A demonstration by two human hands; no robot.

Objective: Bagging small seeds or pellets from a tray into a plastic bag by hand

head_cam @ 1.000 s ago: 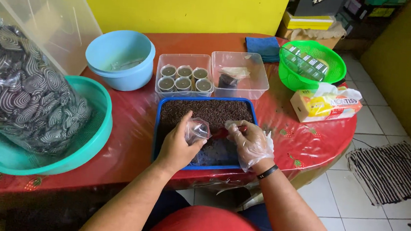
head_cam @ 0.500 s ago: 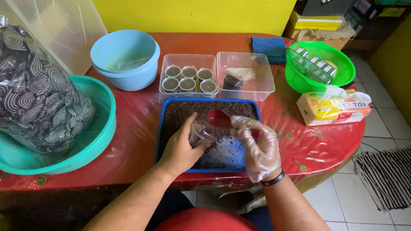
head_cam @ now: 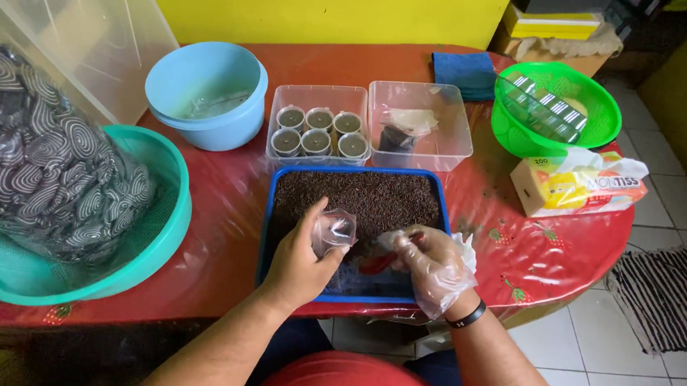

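Note:
My left hand [head_cam: 302,256] holds a small clear plastic cup [head_cam: 334,230] tilted over the blue tray [head_cam: 268,219] of dark soil-like grains. Beside it, my right hand [head_cam: 428,262], in a thin clear plastic glove, grips a small red scoop [head_cam: 377,262] close to the cup's mouth. Both hands hover over the near half of the tray. Behind the tray stands a clear box [head_cam: 321,100] with several filled small cups in it.
A second clear box [head_cam: 439,143] holds a dark lump and plastic. A light blue bowl [head_cam: 203,90], a green basket [head_cam: 562,113], a tissue box [head_cam: 576,184], a blue cloth [head_cam: 463,71] and a teal basin [head_cam: 161,243] with a patterned bag stand around.
My hands have drawn slightly closer together over the tray; the red scoop now sits lower, next to the cup. The view has shifted a little.

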